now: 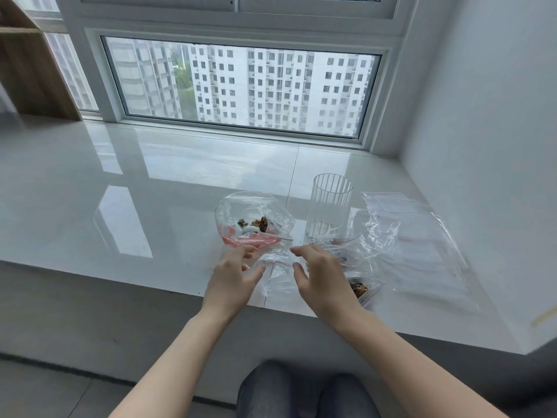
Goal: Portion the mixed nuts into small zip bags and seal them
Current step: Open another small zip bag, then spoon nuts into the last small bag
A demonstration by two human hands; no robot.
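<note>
A large clear bag [250, 212] with a pink strip and a few mixed nuts [257, 223] lies on the white sill. Just in front of it lies a small clear zip bag [275, 268] with a red line. My left hand [230, 277] and my right hand [321, 276] hover on either side of that small bag, fingers relaxed and spread, holding nothing. Whether the fingertips touch the plastic I cannot tell. Another small bag with nuts [360, 289] lies partly hidden behind my right hand.
A ribbed clear glass [330, 206] stands empty right of the large bag. Several flat zip bags [419, 236] lie spread toward the right wall. The glossy white sill [120, 191] ends at an edge near my knees [301, 390]. A window runs along the back.
</note>
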